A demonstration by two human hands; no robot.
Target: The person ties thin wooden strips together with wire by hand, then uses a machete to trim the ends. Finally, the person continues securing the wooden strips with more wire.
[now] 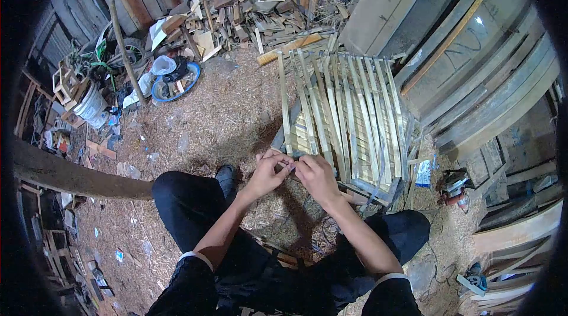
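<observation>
My left hand (268, 174) and my right hand (318, 177) meet in front of my knees, fingertips almost touching. Both are closed in a pinch, and whatever lies between the fingers is too small and covered to name. Just beyond them, several long thin wooden slats (347, 109) lie side by side, pointing away from me. These rest over a dark-edged support (378, 192), with more pale strips showing crosswise beneath. A small dark piece shows right by my fingertips, partly hidden by them.
Scrap wood (236, 17) is heaped along the back wall. A blue-rimmed basin (158, 92) and a white bucket (92, 108) stand at the left. On the right are a red-and-grey power tool (454, 189) and long leaning boards (503, 103). Shavings cover the floor (207, 115).
</observation>
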